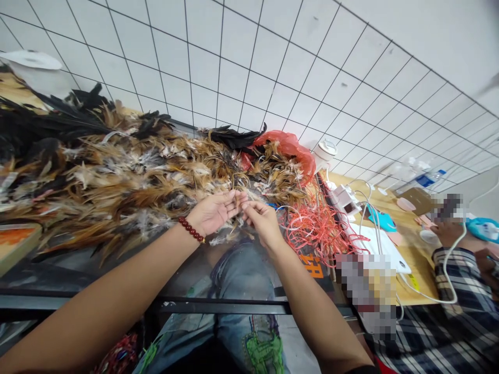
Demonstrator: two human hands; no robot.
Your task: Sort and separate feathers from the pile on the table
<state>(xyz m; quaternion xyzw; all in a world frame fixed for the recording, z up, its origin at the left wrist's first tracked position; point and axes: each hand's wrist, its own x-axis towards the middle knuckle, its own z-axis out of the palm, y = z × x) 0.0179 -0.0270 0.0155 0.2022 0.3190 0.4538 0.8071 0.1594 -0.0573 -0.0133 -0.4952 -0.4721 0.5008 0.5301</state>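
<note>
My left hand [217,212], with a dark red bead bracelet at the wrist, is turned palm up over the near edge of the feather pile. Its thumb and fingertips close on a small brown feather [236,200]. Touching those fingertips, my right hand [262,220] pinches at the same feather, whose lower end is hidden by the fingers. Brown and cream feathers [128,182] lie heaped beyond and to the left of both hands. A few loose pale feathers [222,238] rest on the dark, see-through tabletop just below them.
Tangled red strings [315,228] lie right of my right hand. A red plastic bag [283,143] with feathers and a white lidded cup [326,150] stand behind. Farther right are a white charger [345,200], cables and a co-worker's plaid sleeve [460,270]. A tray [19,244] sits at left.
</note>
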